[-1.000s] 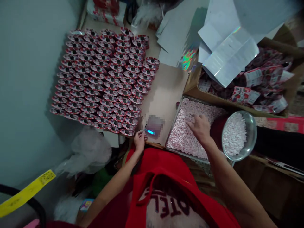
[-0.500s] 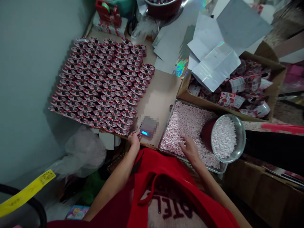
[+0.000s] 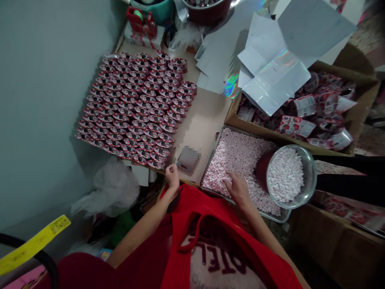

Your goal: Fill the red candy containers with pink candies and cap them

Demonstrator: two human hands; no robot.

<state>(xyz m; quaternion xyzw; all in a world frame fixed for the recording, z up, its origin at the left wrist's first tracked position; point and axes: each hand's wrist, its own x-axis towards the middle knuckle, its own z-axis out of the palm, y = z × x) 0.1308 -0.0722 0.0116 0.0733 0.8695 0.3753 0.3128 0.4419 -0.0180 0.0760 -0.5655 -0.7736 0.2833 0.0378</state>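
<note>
My left hand (image 3: 172, 176) is closed with curled fingers at the table's front edge, beside a small digital scale (image 3: 182, 165) whose display is dark. Whether anything is inside those fingers I cannot make out. My right hand (image 3: 237, 186) reaches over a metal tray (image 3: 211, 161) filled with small pale pink and white pellets (image 3: 237, 148), its fingers apart and the tips close to the pellets. In the tray's right part a metal bowl (image 3: 309, 176) heaped with whiter pellets rests on its dark red side. Left of the scale, rows of red printed pouches (image 3: 129, 108) stand upright, tops open.
Behind the tray a cardboard box (image 3: 365, 108) holds loose printed pouches, with silvery sheets (image 3: 276, 76) lying over it. At the back are a red tape dispenser (image 3: 141, 22) and a dark red bowl (image 3: 207, 14). A clear plastic bag (image 3: 114, 184) hangs by the wall.
The scale's lit blue display has gone dark. My left hand has drawn slightly off the scale and its fingers have curled in. My right hand stays over the pellets, shifted a little left.
</note>
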